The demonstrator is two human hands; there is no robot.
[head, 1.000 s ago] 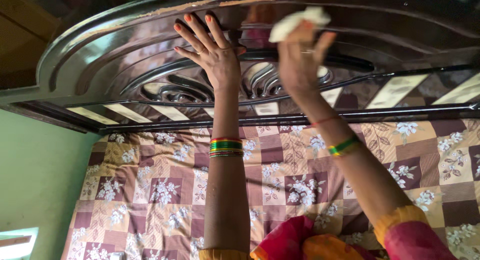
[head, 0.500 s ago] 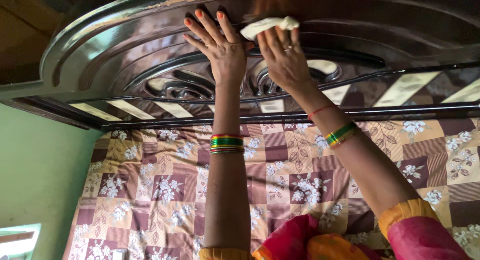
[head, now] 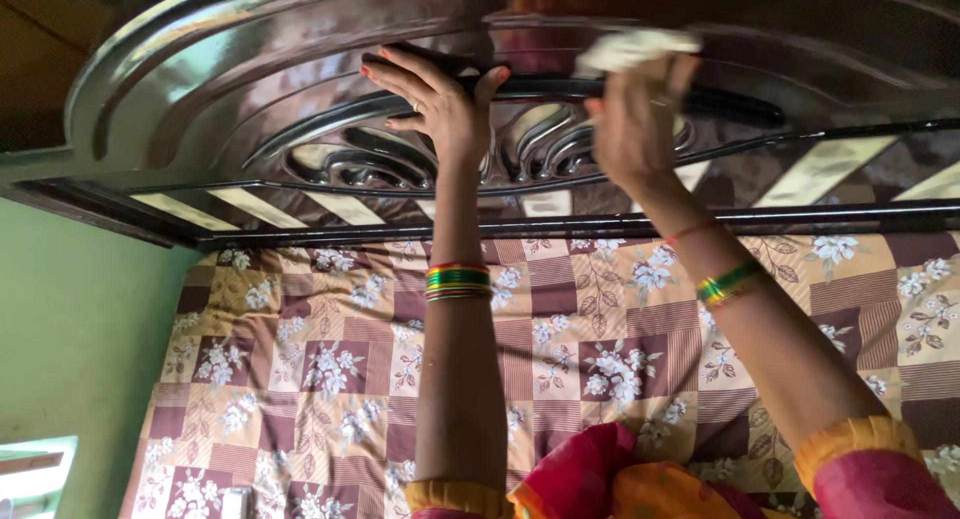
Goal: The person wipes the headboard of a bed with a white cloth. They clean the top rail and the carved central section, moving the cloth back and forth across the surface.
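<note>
Head view: a carved headboard is being handled with both hands, a cloth held in the right.

The left hand [head: 440, 104] is laid flat on the dark glossy wooden headboard [head: 200, 89], fingers spread apart and nothing clasped. To its right, the right hand [head: 632, 129] is closed around a crumpled white cloth [head: 632, 49], which is pressed against the headboard's upper curved band. Scrolled carving [head: 350, 164] is seen between and below the hands. Green and red bangles [head: 458, 281] are worn on both wrists. Nearer, a floral patchwork bedsheet [head: 300, 359] is spread over the bed. A green wall [head: 70, 349] is noted at far left.
</note>
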